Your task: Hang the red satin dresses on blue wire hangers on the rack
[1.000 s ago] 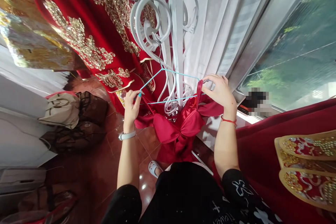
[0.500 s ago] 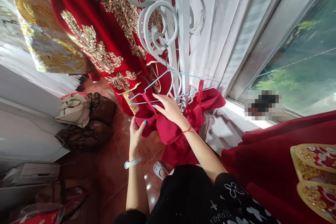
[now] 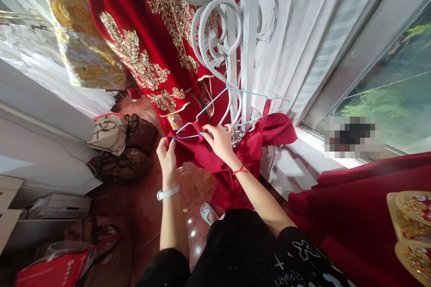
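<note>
A red dress [image 3: 232, 157] with wide off-shoulder sleeves hangs by its straps from a thin light-blue wire hanger [image 3: 247, 93]. The hanger's hook is caught on the scrollwork of a white metal rack [image 3: 247, 31]. My left hand [image 3: 167, 157] pinches the edge of the dress's left sleeve between thumb and fingers. Close beside it, my right hand [image 3: 218, 141] has its thumb and fingers closed on the fabric at the base of the left strap; part of that grip is hidden by the hand.
Red gowns with gold beading [image 3: 134, 63] hang behind the rack. Brown bags [image 3: 139, 139] and a beige bag [image 3: 109, 134] are stacked on the left. A window [image 3: 400, 85] is at right, with more red cloth [image 3: 353, 193] below it.
My left hand has drawn the sleeve edge outward to the left. My right hand's fingers have closed in at the strap base. The whole view has shifted slightly.
</note>
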`<state>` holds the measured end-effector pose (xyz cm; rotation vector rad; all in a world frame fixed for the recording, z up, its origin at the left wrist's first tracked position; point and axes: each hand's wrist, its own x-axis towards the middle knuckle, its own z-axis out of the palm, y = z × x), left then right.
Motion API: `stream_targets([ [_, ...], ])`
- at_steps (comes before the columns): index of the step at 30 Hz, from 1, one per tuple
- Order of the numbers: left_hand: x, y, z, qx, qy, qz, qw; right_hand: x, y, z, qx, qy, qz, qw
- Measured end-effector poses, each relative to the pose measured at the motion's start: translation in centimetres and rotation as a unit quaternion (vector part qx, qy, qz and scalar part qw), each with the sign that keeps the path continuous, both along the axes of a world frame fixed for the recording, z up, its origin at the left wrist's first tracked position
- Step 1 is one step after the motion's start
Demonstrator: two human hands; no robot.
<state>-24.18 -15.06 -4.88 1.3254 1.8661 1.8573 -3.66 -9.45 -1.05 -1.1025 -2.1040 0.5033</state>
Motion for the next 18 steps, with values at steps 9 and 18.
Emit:
stream_targets([
  [9, -1.7, -0.8, 5.8, -0.007, 0.091, -0.079, 0.993, -0.5, -0.5, 0.5, -0.019, -0.019, -0.006, 1.0],
  [18, 4.0, 3.7, 9.6, 0.021, 0.172, -0.112, 0.978, -0.2, -0.7, 0.9, -0.02, -0.021, -0.001, 1.0],
])
